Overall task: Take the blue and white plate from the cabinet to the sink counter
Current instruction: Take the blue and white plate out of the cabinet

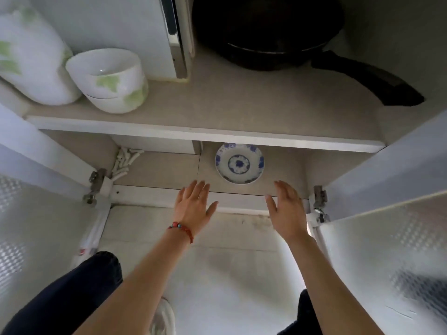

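Observation:
The blue and white plate [239, 163] lies flat on the bottom shelf of the open cabinet [278, 182], its far rim tucked under the upper shelf's front edge. My left hand [194, 206], with a red bead bracelet at the wrist, hovers just in front of the plate to its left, fingers spread and empty. My right hand [286, 210] hovers in front of the plate to its right, palm turned inward, fingers apart and empty. Neither hand touches the plate.
On the upper shelf [205, 114] stand stacked white bowls with green leaves [111, 79], a white patterned container [31, 56] and a black wok [273, 32] with a long handle. Both cabinet doors [387, 250] stand open at the sides. White pieces [125, 160] lie in the lower shelf's left corner.

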Demonstrator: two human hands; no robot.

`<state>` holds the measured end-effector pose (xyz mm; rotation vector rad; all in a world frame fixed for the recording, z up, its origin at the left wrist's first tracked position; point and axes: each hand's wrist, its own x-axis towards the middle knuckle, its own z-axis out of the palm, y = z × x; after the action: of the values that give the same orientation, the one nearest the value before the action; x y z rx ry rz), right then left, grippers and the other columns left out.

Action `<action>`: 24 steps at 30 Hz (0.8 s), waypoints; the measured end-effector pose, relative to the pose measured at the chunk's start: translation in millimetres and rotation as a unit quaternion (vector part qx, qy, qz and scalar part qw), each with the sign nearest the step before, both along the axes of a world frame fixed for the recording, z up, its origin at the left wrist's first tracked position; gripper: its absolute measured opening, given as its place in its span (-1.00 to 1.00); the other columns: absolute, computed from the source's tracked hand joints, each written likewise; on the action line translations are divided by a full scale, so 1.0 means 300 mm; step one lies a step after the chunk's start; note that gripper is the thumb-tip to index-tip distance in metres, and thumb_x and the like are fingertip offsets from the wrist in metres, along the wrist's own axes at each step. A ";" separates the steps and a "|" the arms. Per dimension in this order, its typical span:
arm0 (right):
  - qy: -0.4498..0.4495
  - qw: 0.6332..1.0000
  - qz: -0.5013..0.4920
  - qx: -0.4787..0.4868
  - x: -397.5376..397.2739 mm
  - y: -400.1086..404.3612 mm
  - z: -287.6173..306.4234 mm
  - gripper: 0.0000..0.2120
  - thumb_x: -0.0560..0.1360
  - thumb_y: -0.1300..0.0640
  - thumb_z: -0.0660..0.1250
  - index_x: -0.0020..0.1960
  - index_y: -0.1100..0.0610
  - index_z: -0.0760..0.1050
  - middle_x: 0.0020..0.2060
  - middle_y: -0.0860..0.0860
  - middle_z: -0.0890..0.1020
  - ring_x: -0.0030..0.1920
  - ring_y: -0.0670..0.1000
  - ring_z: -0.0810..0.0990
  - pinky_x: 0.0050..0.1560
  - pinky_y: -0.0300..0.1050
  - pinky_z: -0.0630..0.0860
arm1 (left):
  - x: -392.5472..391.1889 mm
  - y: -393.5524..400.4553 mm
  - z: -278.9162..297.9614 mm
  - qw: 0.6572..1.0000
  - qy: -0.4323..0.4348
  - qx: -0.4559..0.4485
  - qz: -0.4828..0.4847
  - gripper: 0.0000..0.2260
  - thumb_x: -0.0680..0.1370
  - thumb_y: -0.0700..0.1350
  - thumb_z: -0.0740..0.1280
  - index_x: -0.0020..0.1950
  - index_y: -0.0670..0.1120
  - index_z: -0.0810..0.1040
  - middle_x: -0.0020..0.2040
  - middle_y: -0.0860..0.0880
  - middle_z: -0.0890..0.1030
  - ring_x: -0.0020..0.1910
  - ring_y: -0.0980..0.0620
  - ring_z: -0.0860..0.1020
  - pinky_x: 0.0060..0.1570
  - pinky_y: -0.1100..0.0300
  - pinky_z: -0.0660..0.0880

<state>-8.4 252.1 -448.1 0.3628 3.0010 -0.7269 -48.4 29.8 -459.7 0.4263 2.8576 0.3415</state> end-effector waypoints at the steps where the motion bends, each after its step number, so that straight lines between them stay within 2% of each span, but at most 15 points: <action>1: 0.007 1.000 0.004 0.008 -0.033 0.012 -0.039 -0.60 0.53 0.11 0.19 0.29 0.29 0.32 0.28 0.26 0.44 0.30 0.24 0.38 0.27 0.14 0.34 | -0.035 0.007 -0.042 1.000 0.006 -0.002 -0.002 -0.50 0.56 0.12 0.06 0.43 -0.10 0.15 0.48 -0.09 0.23 0.47 -0.06 0.12 0.43 -0.01 0.04; 6: 0.011 0.998 0.030 0.047 -0.191 0.063 -0.208 -0.61 0.54 0.08 0.16 0.29 0.26 0.30 0.28 0.24 0.44 0.27 0.23 0.40 0.25 0.09 0.34 | -0.212 0.046 -0.209 1.000 0.029 0.010 0.002 -0.50 0.56 0.11 0.05 0.43 -0.11 0.14 0.48 -0.11 0.23 0.46 -0.07 0.12 0.42 -0.02 0.05; 11: 0.015 0.999 0.031 0.041 -0.310 0.087 -0.344 -0.66 0.54 0.09 0.17 0.25 0.24 0.34 0.20 0.24 0.50 0.17 0.21 0.47 0.12 0.03 0.43 | -0.364 0.088 -0.320 0.997 0.054 0.059 0.015 -0.53 0.55 0.05 0.13 0.37 -0.19 0.25 0.39 -0.21 0.37 0.40 -0.17 0.26 0.35 -0.06 0.23; 14: 0.028 1.000 -0.004 -0.001 -0.352 0.106 -0.413 -0.68 0.53 0.10 0.20 0.23 0.22 0.37 0.16 0.24 0.54 0.14 0.23 0.50 0.05 0.02 0.48 | -0.424 0.096 -0.377 0.995 0.061 0.077 0.018 -0.59 0.54 -0.01 0.18 0.33 -0.19 0.31 0.32 -0.23 0.44 0.32 -0.19 0.35 0.26 -0.07 0.33; 16: 0.034 0.997 -0.043 -0.056 -0.376 0.121 -0.449 -0.72 0.54 0.09 0.19 0.19 0.21 0.42 0.12 0.21 0.58 0.10 0.21 0.53 0.01 -0.08 0.43 | -0.455 0.103 -0.415 0.995 0.065 0.081 0.003 -0.63 0.53 -0.04 0.19 0.28 -0.18 0.35 0.25 -0.21 0.49 0.26 -0.19 0.40 0.17 -0.06 0.38; 18: 0.045 0.986 -0.099 -0.130 -0.401 0.131 -0.476 -0.73 0.53 0.10 0.20 0.15 0.21 0.46 0.12 0.20 0.59 0.10 0.21 0.54 0.06 -0.10 0.41 | -0.481 0.111 -0.449 0.992 0.049 0.113 0.009 -0.66 0.52 -0.06 0.20 0.26 -0.17 0.38 0.22 -0.21 0.51 0.22 -0.19 0.42 0.15 -0.07 0.42; 20: 0.051 0.972 -0.145 -0.179 -0.429 0.137 -0.498 -0.72 0.52 0.12 0.21 0.19 0.20 0.46 0.13 0.18 0.59 0.12 0.20 0.53 0.14 -0.03 0.43 | -0.503 0.121 -0.470 0.984 0.027 0.173 0.038 -0.67 0.52 -0.09 0.22 0.26 -0.17 0.39 0.20 -0.24 0.53 0.20 -0.21 0.44 0.15 -0.08 0.43; 22: 0.058 0.963 -0.157 -0.210 -0.453 0.134 -0.511 -0.74 0.50 0.16 0.24 0.17 0.19 0.47 0.08 0.17 0.60 0.07 0.19 0.55 0.08 -0.04 0.46 | -0.519 0.134 -0.481 0.975 0.025 0.215 0.051 -0.70 0.52 -0.13 0.23 0.23 -0.16 0.42 0.15 -0.24 0.55 0.16 -0.21 0.47 0.10 -0.02 0.45; 24: 0.080 0.959 -0.142 -0.234 -0.468 0.126 -0.519 -0.82 0.48 0.21 0.28 0.05 0.22 0.53 -0.02 0.18 0.64 -0.04 0.16 0.57 -0.03 -0.10 0.45 | -0.527 0.146 -0.483 0.965 0.025 0.253 0.055 -0.74 0.51 -0.19 0.24 0.19 -0.16 0.46 0.10 -0.23 0.59 0.10 -0.18 0.52 -0.04 0.14 0.40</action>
<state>-148.8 289.8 -603.9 0.7442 2.8082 -1.5143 -206.4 73.5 -604.5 0.3637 2.8229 1.1078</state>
